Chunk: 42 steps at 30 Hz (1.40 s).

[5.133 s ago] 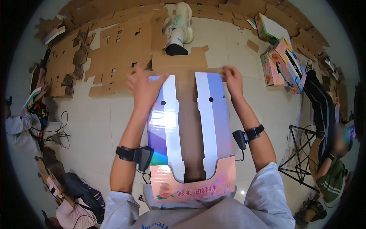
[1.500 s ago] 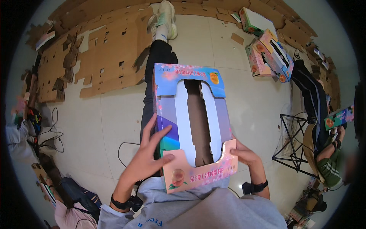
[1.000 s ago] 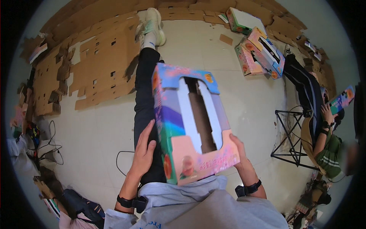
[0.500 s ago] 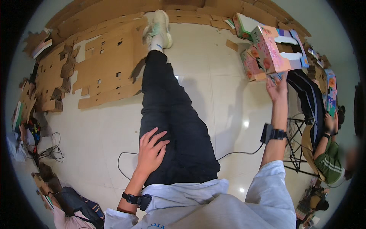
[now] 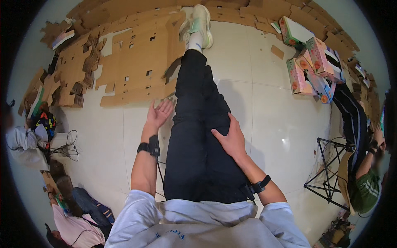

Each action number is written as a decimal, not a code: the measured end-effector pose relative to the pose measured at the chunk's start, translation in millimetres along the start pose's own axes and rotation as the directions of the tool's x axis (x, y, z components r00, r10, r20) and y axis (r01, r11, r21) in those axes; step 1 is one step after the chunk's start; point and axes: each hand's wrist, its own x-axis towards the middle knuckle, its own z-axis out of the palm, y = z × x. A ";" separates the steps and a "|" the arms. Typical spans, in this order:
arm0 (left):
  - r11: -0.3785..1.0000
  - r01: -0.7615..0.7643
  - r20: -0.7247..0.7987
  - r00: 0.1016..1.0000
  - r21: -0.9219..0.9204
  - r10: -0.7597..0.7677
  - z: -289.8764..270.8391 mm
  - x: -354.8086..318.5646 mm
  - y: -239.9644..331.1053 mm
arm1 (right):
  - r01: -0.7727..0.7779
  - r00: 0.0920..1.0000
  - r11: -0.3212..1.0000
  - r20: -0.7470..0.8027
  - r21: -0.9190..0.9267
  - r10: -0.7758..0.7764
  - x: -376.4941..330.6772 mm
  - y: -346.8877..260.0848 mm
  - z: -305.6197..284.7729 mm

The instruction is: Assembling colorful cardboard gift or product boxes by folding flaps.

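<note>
Palm turned up and fingers stretched out, my left hand (image 5: 159, 114) is beside my legs, near the edge of a flattened brown cardboard sheet (image 5: 138, 68); nothing is in it. My right hand (image 5: 233, 141) lies on my black-trousered thigh (image 5: 194, 149), thumb spread from the fingers, also holding nothing. Away to the right, several printed pink, green and blue cardboard boxes are grouped on the floor: one pink box (image 5: 317, 56) leans over the others, a pink-and-green box (image 5: 294, 78) stands nearest to me, and a green-and-white box (image 5: 289, 32) sits farthest back.
Stacked cardboard sheets (image 5: 68, 74) cover the left floor and line the far wall. A folding stool frame (image 5: 328, 169) stands right, by a person in a green shirt (image 5: 368, 194). Cables (image 5: 68, 146) lie left; another person in pink (image 5: 74, 227) is at lower left.
My right hand has let go of the pink box, now resting among the other boxes, and has come back to my thigh. My left hand has lifted off my leg and turned palm up.
</note>
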 end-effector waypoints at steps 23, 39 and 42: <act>0.944 -0.305 0.093 0.951 0.121 0.295 7.6 -9.2 42.9 | -0.085 0.995 0.993 -0.053 -0.079 0.081 6.4 -7.6 5.1; 0.975 -0.219 0.370 0.909 0.040 0.189 104.1 -146.6 -48.4 | -0.122 0.992 0.992 -0.032 -0.010 0.122 10.6 -3.0 7.5; 0.942 -0.305 0.350 0.905 0.142 0.241 135.4 -207.8 -83.6 | -0.077 0.995 0.997 -0.066 0.016 0.078 12.9 7.9 10.8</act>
